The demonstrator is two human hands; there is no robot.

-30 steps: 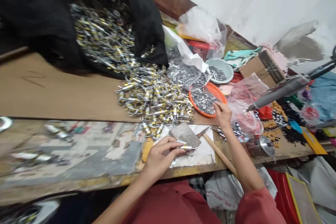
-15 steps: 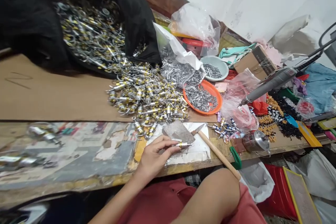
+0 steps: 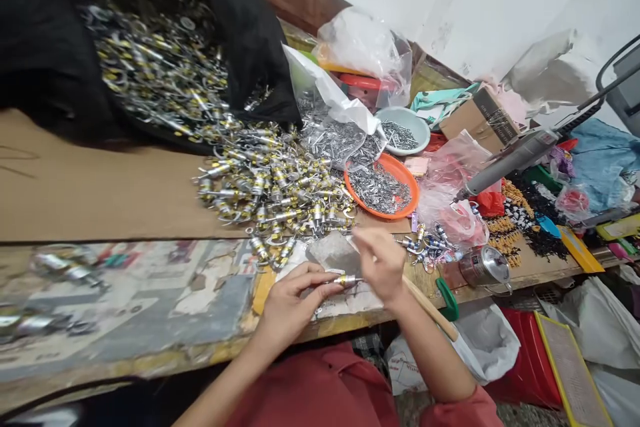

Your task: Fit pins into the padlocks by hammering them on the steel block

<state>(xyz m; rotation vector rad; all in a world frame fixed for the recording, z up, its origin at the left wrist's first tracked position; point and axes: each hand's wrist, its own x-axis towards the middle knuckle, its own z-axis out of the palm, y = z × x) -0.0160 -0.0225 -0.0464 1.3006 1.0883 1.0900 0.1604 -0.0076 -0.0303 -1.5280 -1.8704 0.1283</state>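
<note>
Between the thumb and fingers of my left hand (image 3: 295, 293) is a small silver metal fitting with a yellow band (image 3: 345, 280), held roughly level over the bench edge. My right hand (image 3: 383, 263) is at the fitting's right end, its fingers curled and partly blurred; whatever they hold is hidden. Just behind lies a flat grey metal block (image 3: 331, 250) on white sheeting. A wooden handle (image 3: 430, 310) slants out from beneath my right hand over the bench edge. A heap of similar silver-and-yellow fittings (image 3: 275, 180) spreads behind my left hand.
A black sack (image 3: 260, 33) spills more fittings at back left. An orange dish (image 3: 415, 190) and a pale bowl (image 3: 423, 130) hold small metal parts. At right, a grey powered screwdriver (image 3: 500, 170) hangs above a metal cup (image 3: 485, 267) and a green clamp-like piece (image 3: 449, 300).
My right hand has come up into view to the fitting's right end, covering the far end of the wooden-handled tool. My left hand keeps its grip. The view has shifted slightly.
</note>
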